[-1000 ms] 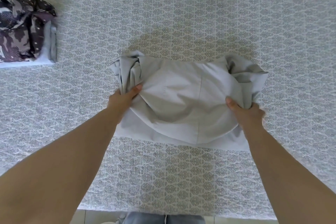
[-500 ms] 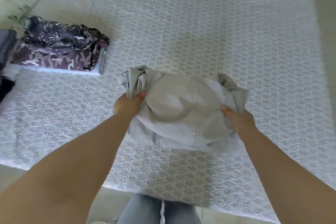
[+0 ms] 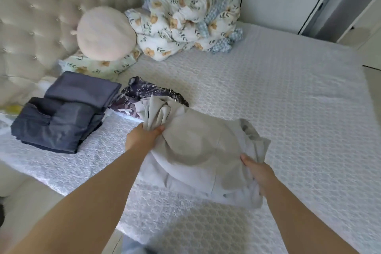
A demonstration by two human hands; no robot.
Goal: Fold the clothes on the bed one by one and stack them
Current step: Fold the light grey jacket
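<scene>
Now my left hand [image 3: 142, 139] and right hand [image 3: 258, 173] pinch the folded grey garment [image 3: 198, 146] at both ends, keeping folds together toward the patterned stack [image 3: 144, 94].

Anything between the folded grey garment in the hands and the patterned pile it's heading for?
Nothing visible does. Left hand and right hand grip the grey garment, whose far end already overlaps the patterned pile. The navy stack sits off to the left.

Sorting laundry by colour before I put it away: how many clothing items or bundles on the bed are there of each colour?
Light grey: 1, the garment held by the left hand and right hand
Dark patterned: 1, the folded piece
Navy: 2, folded bundles and
Total: 4
</scene>
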